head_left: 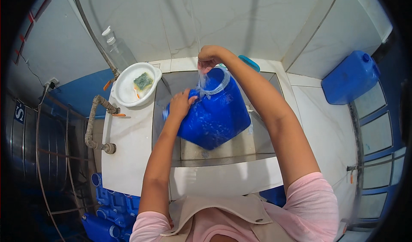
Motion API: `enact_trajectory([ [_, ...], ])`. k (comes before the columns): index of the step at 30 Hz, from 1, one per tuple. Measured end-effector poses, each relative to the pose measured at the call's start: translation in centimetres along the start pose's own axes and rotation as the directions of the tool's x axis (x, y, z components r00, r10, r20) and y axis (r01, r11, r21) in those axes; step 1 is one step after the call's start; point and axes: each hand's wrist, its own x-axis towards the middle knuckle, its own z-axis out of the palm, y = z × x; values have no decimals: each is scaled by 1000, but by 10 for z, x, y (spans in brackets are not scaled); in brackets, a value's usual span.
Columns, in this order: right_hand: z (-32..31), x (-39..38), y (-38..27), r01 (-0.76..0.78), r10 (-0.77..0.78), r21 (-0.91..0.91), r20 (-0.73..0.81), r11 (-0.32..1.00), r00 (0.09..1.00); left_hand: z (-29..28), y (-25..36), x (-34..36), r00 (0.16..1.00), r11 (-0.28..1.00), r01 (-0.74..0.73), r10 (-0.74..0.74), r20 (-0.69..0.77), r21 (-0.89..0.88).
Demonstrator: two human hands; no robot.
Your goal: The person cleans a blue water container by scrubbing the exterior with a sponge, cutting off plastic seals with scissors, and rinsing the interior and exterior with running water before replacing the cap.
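A large blue plastic jug (214, 121) is tilted over the steel sink (266, 152), with water splashing at its round opening. My left hand (181, 102) grips the jug's upper left side. My right hand (208, 59) is above the opening in the water, its fingers curled; whatever they hold, if anything, is hidden. A turquoise oblong item (249, 63), possibly a brush, lies on the ledge behind my right arm.
A white basin (124, 76) with sponges, a clear pump bottle (124, 53) and pipework (90, 126) stand left. Several blue jugs (103, 222) are stacked below the counter (120, 169). Another blue jug (347, 81) stands on the right. A metal rack (51, 152) borders the left.
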Motion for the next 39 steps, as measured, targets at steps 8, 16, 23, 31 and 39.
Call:
enact_trajectory([
  [8, 7, 1, -5, 8, -9, 25, 20, 1000, 1000, 26, 5, 70, 916, 911, -391, 372, -151, -131],
  [16, 6, 0, 1, 131, -120, 248, -59, 960, 991, 6, 13, 58, 948, 926, -317, 317, -35, -207],
  [23, 2, 24, 10, 202, -202, 330, -35, 922, 979, -5, 46, 15, 903, 908, -418, 419, 100, -28],
  [31, -46, 108, 169, -39, -401, -653, -510, 756, 761, 44, 145, -88, 712, 726, -683, 687, 143, -85],
  [39, -4, 93, 152, -40, -374, -572, -588, 820, 717, 76, 159, -137, 665, 654, -746, 724, 182, 124],
])
